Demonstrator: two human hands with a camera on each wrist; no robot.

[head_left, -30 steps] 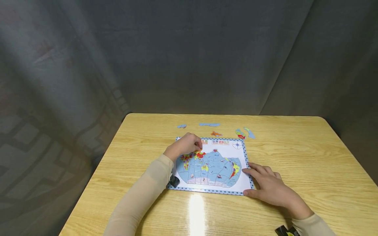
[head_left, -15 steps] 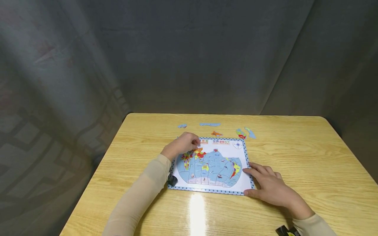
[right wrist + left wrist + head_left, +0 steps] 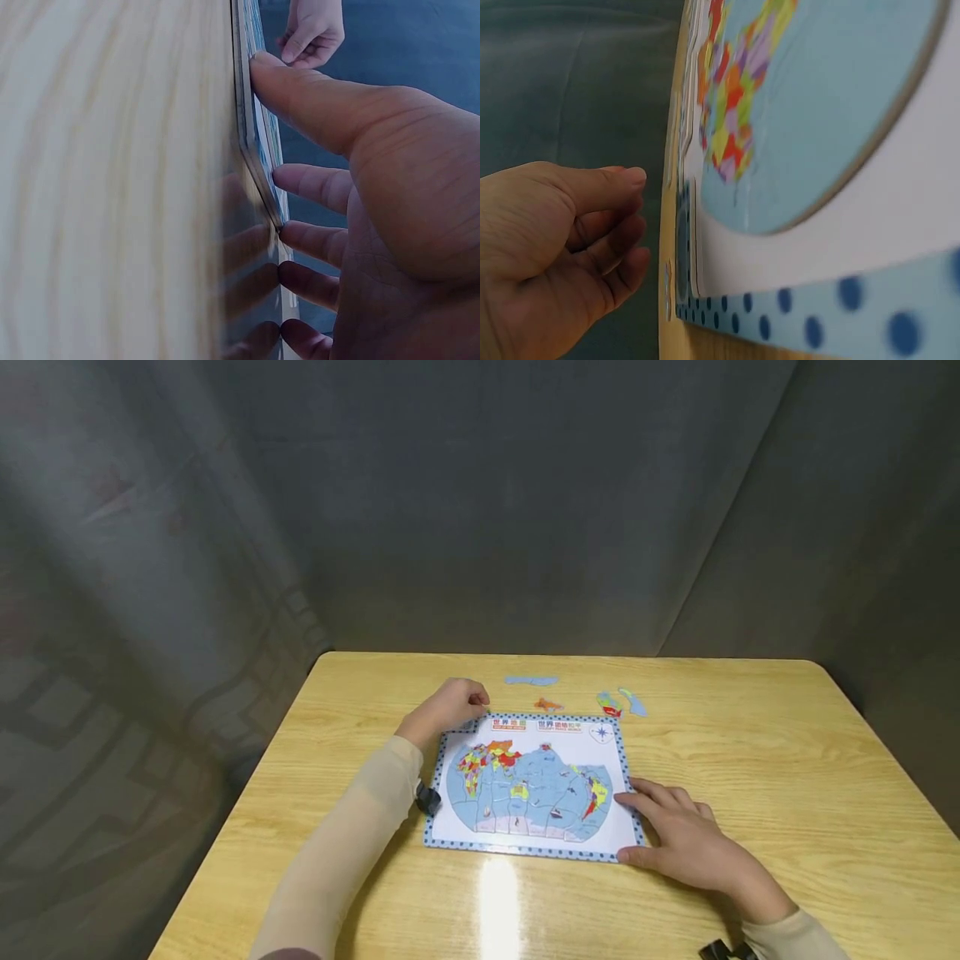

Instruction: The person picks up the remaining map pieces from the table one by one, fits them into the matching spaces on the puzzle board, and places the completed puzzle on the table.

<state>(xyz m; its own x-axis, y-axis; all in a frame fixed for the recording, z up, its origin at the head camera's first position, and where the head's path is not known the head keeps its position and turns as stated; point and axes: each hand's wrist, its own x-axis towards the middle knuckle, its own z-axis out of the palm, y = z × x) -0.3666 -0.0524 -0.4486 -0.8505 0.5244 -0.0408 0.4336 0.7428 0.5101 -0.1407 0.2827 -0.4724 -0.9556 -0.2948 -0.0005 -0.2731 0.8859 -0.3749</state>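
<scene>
A world map jigsaw board [image 3: 555,853] with a blue dotted border lies on the table, much of its map filled with pieces. My left hand [image 3: 448,703] hovers over its far left corner. In the left wrist view that hand's fingers [image 3: 634,176] are loosely curled with nothing visible between them. A small puzzle piece [image 3: 667,291] lies beyond them on the table; the hand hides it in the head view. My right hand [image 3: 686,835] rests at the board's right edge, its thumb [image 3: 289,79] on the near corner and its fingers spread along the side.
Loose pieces lie behind the board: a long blue one [image 3: 531,680], an orange one [image 3: 548,704], a green and red one [image 3: 610,703] and a pale blue one [image 3: 633,702]. A dark curtain [image 3: 495,527] hangs behind the wooden table [image 3: 750,718].
My left hand has left the orange piece at the map's upper left and moved back and left, over where the small blue piece showed. My right hand has stayed at the board's edge.
</scene>
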